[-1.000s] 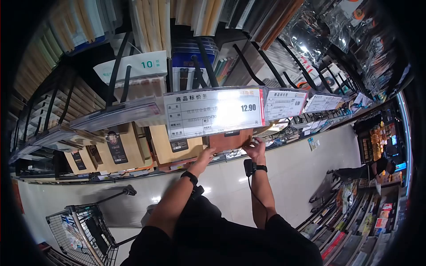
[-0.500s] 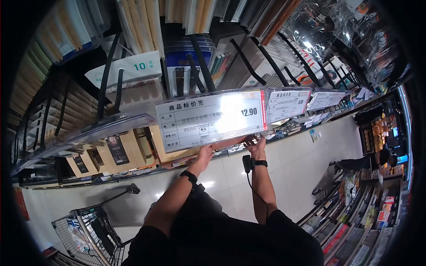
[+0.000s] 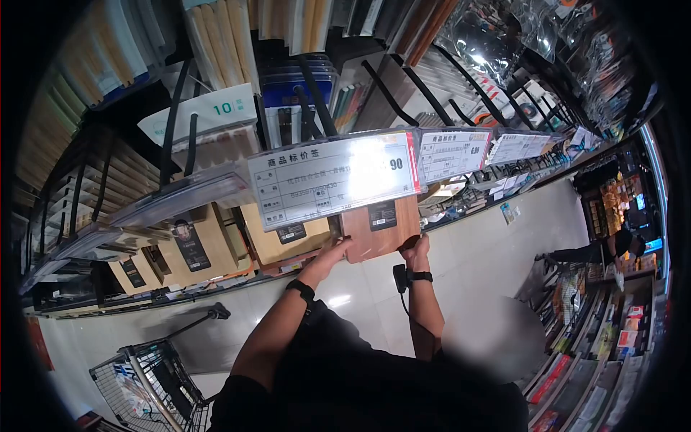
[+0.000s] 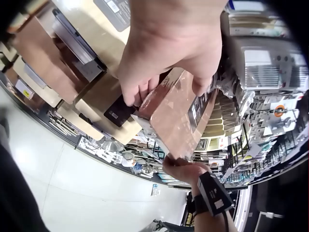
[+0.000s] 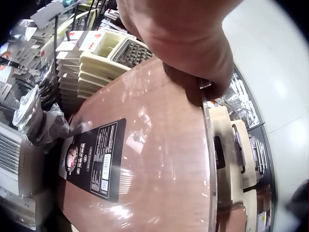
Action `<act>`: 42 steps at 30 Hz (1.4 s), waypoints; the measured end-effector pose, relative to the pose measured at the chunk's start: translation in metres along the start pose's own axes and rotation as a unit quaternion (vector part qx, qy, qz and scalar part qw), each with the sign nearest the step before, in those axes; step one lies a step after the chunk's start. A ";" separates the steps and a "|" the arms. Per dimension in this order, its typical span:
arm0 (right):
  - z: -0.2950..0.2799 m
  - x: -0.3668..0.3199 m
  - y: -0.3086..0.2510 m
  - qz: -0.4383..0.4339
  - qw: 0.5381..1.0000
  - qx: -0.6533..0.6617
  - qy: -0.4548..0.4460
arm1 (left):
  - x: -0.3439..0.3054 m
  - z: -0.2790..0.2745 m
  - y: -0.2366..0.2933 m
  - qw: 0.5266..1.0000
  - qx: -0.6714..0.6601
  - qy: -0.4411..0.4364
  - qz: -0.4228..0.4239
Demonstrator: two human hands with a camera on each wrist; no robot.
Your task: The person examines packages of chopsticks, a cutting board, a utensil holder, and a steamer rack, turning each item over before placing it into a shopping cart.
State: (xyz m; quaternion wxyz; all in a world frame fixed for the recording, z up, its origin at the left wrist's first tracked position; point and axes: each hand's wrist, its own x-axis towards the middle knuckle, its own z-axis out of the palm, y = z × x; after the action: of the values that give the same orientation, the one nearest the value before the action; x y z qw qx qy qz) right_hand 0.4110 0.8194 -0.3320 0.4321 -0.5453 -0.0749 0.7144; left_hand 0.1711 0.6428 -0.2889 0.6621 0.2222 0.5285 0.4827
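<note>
A reddish-brown wooden board [image 3: 383, 232] in clear wrap, with a black label [image 5: 104, 159], is held between both hands below the price tag strip. My left hand [image 3: 325, 263] grips its left edge; in the left wrist view the fingers and thumb of that hand [image 4: 171, 48] lie on either side of the board [image 4: 176, 116]. My right hand [image 3: 415, 253] holds the opposite corner, its fingers curled round the edge in the right wrist view [image 5: 193, 53]. The upper end of the board is hidden behind a price tag [image 3: 335, 180].
Pale wooden boards [image 3: 194, 241] stand on the shelf at the left. Black hooks with packaged goods hang above the tags. A shopping cart [image 3: 147, 385] stands at the lower left. Another person [image 3: 601, 252] is at the far right, beside a low rack of goods.
The reddish board has come lower, out from behind the price tag, and more of its face and label shows. Both hands have moved down slightly with it.
</note>
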 end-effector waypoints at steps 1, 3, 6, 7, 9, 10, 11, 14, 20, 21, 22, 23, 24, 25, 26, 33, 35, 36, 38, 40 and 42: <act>-0.009 -0.001 0.004 0.001 1.000 0.002 0.005 | -0.002 0.002 -0.005 1.000 0.001 -0.002 -0.005; -0.029 -0.006 0.019 -0.021 0.996 -0.005 -0.084 | -0.009 0.006 -0.018 0.998 -0.035 0.049 0.011; -0.060 -0.013 0.034 -0.041 0.999 -0.021 -0.023 | -0.015 0.006 -0.028 0.997 0.039 0.044 0.053; -0.073 -0.015 0.038 -0.054 0.998 -0.034 -0.007 | -0.019 0.008 -0.025 0.997 0.041 0.039 0.045; -0.078 -0.050 0.033 -0.053 0.995 -0.084 0.004 | -0.038 0.014 0.001 0.997 0.005 0.040 -0.062; -0.078 -0.058 0.032 -0.051 0.989 -0.137 0.003 | -0.051 0.022 0.018 0.993 0.026 0.071 -0.088; -0.087 -0.049 0.035 -0.048 0.990 -0.135 0.006 | -0.048 0.023 0.013 0.993 0.028 0.071 -0.092; -0.114 -0.054 0.041 -0.097 0.946 -0.306 -0.046 | -0.050 0.023 -0.017 0.984 -0.176 0.019 0.007; -0.091 -0.136 0.039 -0.067 0.885 -0.456 0.062 | -0.076 0.024 -0.018 0.976 -0.212 0.042 -0.004; -0.091 -0.145 0.042 -0.042 0.884 -0.463 0.048 | -0.083 0.021 -0.020 0.976 -0.216 0.038 0.002; -0.093 -0.149 0.047 -0.038 0.886 -0.461 0.046 | -0.091 0.019 -0.022 0.975 -0.216 0.045 -0.004; -0.096 -0.155 0.052 -0.065 0.885 -0.462 0.016 | -0.100 0.016 -0.025 0.976 -0.211 0.047 -0.007; -0.100 -0.161 0.057 -0.093 0.883 -0.461 -0.012 | -0.110 0.013 -0.027 0.978 -0.205 0.048 0.003; -0.102 -0.168 0.058 -0.090 0.885 -0.456 -0.011 | -0.121 0.009 -0.031 0.979 -0.200 0.048 0.013; -0.099 -0.174 0.055 -0.083 0.873 -0.479 -0.047 | -0.137 0.008 -0.032 0.977 -0.206 0.061 -0.001; -0.052 -0.239 0.052 -0.023 0.901 -0.370 -0.225 | -0.241 -0.006 -0.044 0.980 -0.189 0.057 0.028; -0.050 -0.263 0.066 0.026 0.917 -0.270 -0.294 | -0.269 -0.004 -0.051 0.979 -0.187 0.076 0.040; -0.052 -0.274 0.071 0.026 0.913 -0.272 -0.302 | -0.283 -0.003 -0.054 0.976 -0.188 0.092 0.053; -0.057 -0.298 0.083 0.055 0.901 -0.248 -0.352 | -0.316 -0.004 -0.062 0.973 -0.195 0.102 0.067; -0.061 -0.326 0.090 0.050 0.886 -0.251 -0.388 | -0.355 -0.002 -0.071 0.970 -0.201 0.114 0.079; -0.065 -0.355 0.094 0.047 0.864 -0.246 -0.437 | -0.396 0.003 -0.080 0.960 -0.231 0.118 0.109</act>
State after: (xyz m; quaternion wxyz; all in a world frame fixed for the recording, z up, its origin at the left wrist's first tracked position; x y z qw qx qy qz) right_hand 0.4266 0.4897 -0.1590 0.1727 -0.2686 -0.4034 0.8575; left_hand 0.2158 0.2629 -0.1597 0.5717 0.0608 0.4493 0.6838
